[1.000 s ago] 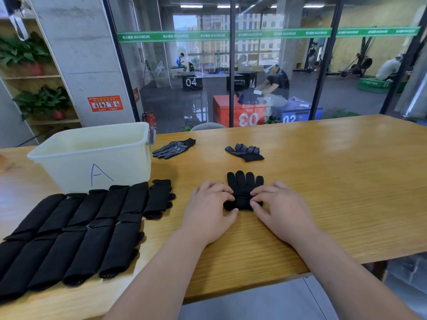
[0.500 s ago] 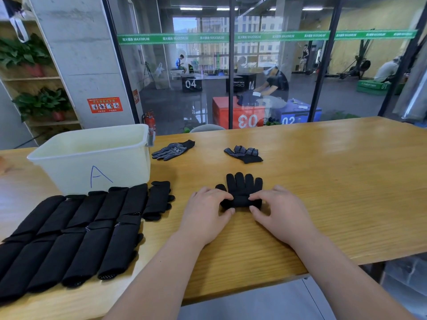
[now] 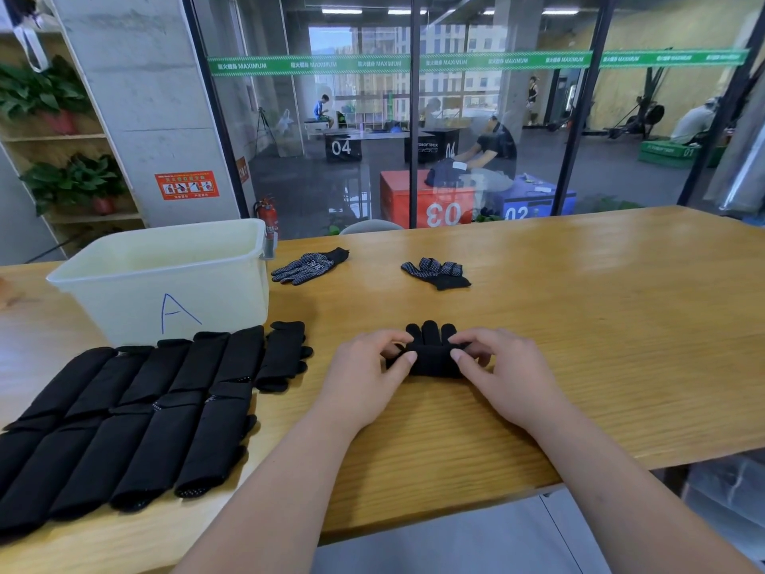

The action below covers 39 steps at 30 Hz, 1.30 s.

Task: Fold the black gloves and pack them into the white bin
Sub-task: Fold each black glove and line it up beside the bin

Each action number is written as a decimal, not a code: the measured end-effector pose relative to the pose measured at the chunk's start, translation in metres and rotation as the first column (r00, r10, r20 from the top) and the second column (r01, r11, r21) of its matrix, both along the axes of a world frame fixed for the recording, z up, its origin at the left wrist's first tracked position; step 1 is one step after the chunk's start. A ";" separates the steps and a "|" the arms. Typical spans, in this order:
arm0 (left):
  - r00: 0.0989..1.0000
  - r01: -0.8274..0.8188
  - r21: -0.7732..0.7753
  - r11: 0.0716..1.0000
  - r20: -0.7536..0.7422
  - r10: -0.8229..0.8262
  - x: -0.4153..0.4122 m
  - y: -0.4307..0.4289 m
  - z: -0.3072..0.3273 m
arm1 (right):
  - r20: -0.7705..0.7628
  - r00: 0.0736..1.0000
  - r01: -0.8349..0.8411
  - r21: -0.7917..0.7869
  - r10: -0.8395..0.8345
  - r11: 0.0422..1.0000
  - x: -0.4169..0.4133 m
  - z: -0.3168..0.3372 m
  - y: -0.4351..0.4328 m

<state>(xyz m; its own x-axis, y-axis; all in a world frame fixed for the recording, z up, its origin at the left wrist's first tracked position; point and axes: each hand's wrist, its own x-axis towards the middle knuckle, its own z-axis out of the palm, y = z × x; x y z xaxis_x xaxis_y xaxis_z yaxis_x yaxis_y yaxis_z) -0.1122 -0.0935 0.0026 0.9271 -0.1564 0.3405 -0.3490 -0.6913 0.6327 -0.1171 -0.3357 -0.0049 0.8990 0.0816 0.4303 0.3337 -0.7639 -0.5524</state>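
Pinching glove [image 3: 432, 360] with left hand [image 3: 364, 370] and right hand [image 3: 509, 374], both curled over its folded edge; lying on table [image 3: 579, 325], right of bin [image 3: 165, 283].

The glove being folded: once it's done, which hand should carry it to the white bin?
Probably the left hand: the white bin stands left of the glove. The right hand would need to reach across. Both hands pinch the glove.
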 end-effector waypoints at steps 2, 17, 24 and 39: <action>1.000 -0.009 0.014 1.000 0.001 0.009 0.000 -0.001 0.000 | 0.020 1.000 0.010 -0.021 -0.009 1.000 0.001 -0.001 0.001; 0.979 -0.009 0.316 0.949 0.197 -0.056 0.008 -0.008 -0.007 | 0.296 0.954 0.156 -0.350 -0.049 0.924 -0.001 -0.006 0.013; 0.990 0.005 0.371 0.928 0.130 -0.057 0.008 -0.006 -0.009 | 0.143 0.988 0.109 -0.331 -0.064 0.937 -0.004 -0.001 0.014; 1.000 -0.015 0.060 0.998 0.019 0.014 0.001 0.003 -0.004 | -0.109 0.994 0.023 0.075 -0.015 0.997 -0.005 0.006 0.003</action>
<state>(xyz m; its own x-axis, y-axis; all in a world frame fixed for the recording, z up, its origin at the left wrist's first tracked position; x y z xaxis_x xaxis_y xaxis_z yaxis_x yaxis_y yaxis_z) -0.1116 -0.0910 -0.0012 0.9232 -0.1633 0.3478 -0.3495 -0.7332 0.5834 -0.1220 -0.3331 0.0006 0.9418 0.0348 0.3343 0.2545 -0.7236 -0.6416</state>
